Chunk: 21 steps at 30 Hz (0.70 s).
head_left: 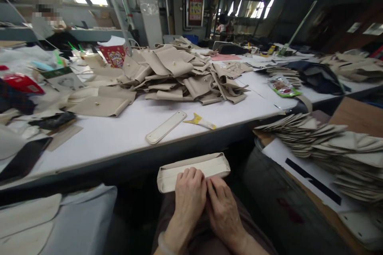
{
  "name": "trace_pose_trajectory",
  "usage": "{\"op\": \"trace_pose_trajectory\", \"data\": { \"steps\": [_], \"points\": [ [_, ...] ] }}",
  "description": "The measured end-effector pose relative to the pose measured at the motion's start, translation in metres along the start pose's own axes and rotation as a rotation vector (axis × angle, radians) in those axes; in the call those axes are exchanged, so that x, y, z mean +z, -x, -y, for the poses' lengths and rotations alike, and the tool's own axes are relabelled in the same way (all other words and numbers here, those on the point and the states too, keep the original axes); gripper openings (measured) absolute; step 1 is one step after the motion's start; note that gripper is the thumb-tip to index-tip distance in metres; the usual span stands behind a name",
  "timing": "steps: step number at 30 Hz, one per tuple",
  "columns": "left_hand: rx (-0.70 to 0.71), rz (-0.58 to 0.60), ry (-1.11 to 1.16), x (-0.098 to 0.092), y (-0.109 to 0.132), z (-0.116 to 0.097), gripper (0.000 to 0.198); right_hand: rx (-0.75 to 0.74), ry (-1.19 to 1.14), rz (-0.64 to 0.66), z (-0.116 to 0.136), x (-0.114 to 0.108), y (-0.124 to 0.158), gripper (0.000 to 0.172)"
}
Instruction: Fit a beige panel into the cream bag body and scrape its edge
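A cream, box-shaped bag piece (167,181) rests across my lap below the table edge, its long flat side facing up. My left hand (190,193) has its fingers curled over the near edge of it, near the middle. Close beside it, my right hand (223,203) pinches the same edge, thumb and fingers together. The fingertips of both hands are partly hidden. On the table in front lie an off-white strip with rounded ends and metal studs (166,127) and a small yellow-and-white item with a forked end (200,121).
Beige leather-like pieces (170,63) are heaped on the white table (119,131). A phone (25,159) lies at the left edge. Cream panels (356,155) are stacked on a bin at right; more cream pieces (26,215) lie lower left. A person (49,24) sits far left.
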<state>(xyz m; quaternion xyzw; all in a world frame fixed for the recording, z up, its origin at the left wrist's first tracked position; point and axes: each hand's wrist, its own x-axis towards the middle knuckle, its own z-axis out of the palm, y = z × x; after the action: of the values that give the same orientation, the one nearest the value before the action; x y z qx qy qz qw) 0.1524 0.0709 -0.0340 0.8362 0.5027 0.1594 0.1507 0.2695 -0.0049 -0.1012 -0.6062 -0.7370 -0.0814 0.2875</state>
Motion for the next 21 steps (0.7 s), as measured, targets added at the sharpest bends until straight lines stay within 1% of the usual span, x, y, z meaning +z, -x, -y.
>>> {"op": "trace_pose_trajectory", "data": {
  "steps": [8,15,18,21],
  "points": [
    [-0.017,-0.068,0.008,-0.012,0.008,0.025,0.014,-0.041,-0.059,0.024,0.020,0.005,-0.014,0.046],
    [-0.060,-0.138,0.065,-0.020,0.021,0.038,0.011,-0.097,-0.077,0.016,0.033,0.010,-0.019,0.046],
    [-0.080,-0.191,0.108,-0.023,0.027,0.044,0.009,-0.129,-0.089,0.032,0.039,0.013,-0.021,0.047],
    [-0.085,-0.303,0.199,-0.019,0.038,0.057,0.005,-0.164,-0.096,0.062,0.044,0.016,-0.022,0.049]
  ]
}}
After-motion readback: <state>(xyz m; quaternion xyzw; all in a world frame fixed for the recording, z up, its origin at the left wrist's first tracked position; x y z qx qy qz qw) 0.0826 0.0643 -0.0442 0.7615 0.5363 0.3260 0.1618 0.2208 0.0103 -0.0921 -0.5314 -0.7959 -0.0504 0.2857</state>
